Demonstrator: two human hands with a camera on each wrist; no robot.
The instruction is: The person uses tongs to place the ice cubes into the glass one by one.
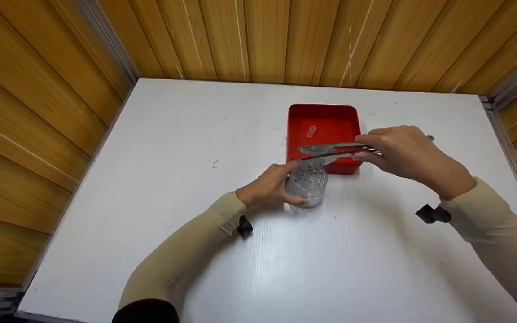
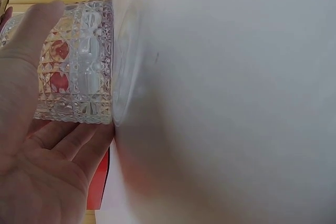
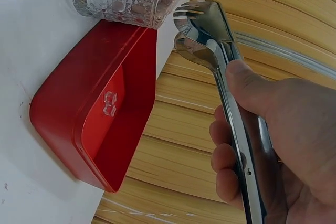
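My left hand (image 1: pixel 267 185) grips a cut-pattern clear glass (image 1: pixel 314 190) standing upright on the white table, thumb on one side and fingers on the other. Something clear or whitish shows through its wall in the left wrist view. Metal serving tongs (image 3: pixel 235 129) are held in my right hand (image 1: pixel 404 150), one end forked and the other spoon-shaped. Their tips stand apart above the glass mouth, with nothing visible between them in the right wrist view. Just behind the glass is a red box (image 1: pixel 335 121), with a small clear piece (image 3: pixel 109 103) on its floor.
The white table (image 1: pixel 186 143) bears a few small dark marks. Wood-patterned panels (image 1: pixel 263 40) rise behind it and at both sides, with metal strips at the corners. The red box's near wall stands close to the glass.
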